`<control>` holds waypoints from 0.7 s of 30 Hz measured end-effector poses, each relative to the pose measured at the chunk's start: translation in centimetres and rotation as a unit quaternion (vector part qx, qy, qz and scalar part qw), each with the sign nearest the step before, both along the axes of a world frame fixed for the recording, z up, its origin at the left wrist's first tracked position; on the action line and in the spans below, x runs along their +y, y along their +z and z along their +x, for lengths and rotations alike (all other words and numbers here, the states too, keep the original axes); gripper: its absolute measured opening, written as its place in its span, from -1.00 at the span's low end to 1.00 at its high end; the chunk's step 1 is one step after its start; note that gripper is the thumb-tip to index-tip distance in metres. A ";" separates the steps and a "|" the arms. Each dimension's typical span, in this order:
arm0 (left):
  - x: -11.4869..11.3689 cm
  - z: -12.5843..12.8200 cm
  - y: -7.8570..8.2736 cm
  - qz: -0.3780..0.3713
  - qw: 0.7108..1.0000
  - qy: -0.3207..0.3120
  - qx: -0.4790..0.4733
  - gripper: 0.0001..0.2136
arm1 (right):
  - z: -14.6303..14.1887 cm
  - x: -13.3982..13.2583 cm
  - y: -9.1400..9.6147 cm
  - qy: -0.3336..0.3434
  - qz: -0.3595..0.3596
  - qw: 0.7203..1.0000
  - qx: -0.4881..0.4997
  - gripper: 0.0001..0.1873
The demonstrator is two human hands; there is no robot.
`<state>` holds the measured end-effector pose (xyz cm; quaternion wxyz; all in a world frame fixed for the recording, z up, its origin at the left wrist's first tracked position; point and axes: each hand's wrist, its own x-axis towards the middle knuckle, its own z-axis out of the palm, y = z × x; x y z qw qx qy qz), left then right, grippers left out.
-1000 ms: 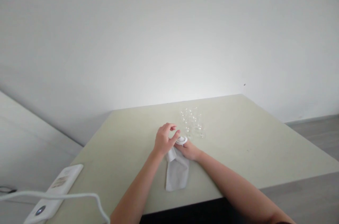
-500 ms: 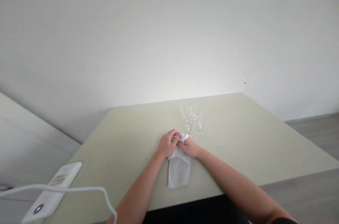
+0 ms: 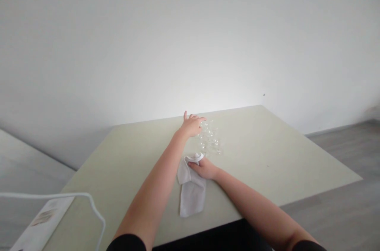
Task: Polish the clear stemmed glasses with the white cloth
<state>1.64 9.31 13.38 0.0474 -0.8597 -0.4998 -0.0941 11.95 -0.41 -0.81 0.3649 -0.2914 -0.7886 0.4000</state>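
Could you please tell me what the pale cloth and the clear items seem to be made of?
The pale cloth looks like matte fabric, judging by its soft folds. The clear items look glossy, glass or plastic, being see-through with bright highlights.

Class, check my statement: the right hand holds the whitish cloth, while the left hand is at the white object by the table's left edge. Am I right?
Not quite: the left hand is at the cluster of clear items, as the head view shows. The right hand does hold the whitish cloth.
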 end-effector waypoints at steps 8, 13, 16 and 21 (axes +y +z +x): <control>2.1 0.4 0.9 -0.029 0.999 0.033 -0.009 -0.81 | -0.1 -0.1 0.3 0.008 0.009 1.000 -0.013 -0.74; 1.1 -4.0 1.4 0.053 0.990 0.099 -0.090 -0.91 | 0.1 -0.3 0.2 0.001 0.027 0.999 -0.044 -0.75; -1.5 -7.5 2.0 0.115 0.975 0.159 -0.107 -0.91 | 0.0 -0.3 0.0 0.002 0.040 0.998 -0.053 -0.75; -5.7 -13.1 2.2 0.120 0.958 0.249 -0.076 -0.92 | -0.1 -0.3 0.2 0.008 0.047 0.997 -0.056 -0.75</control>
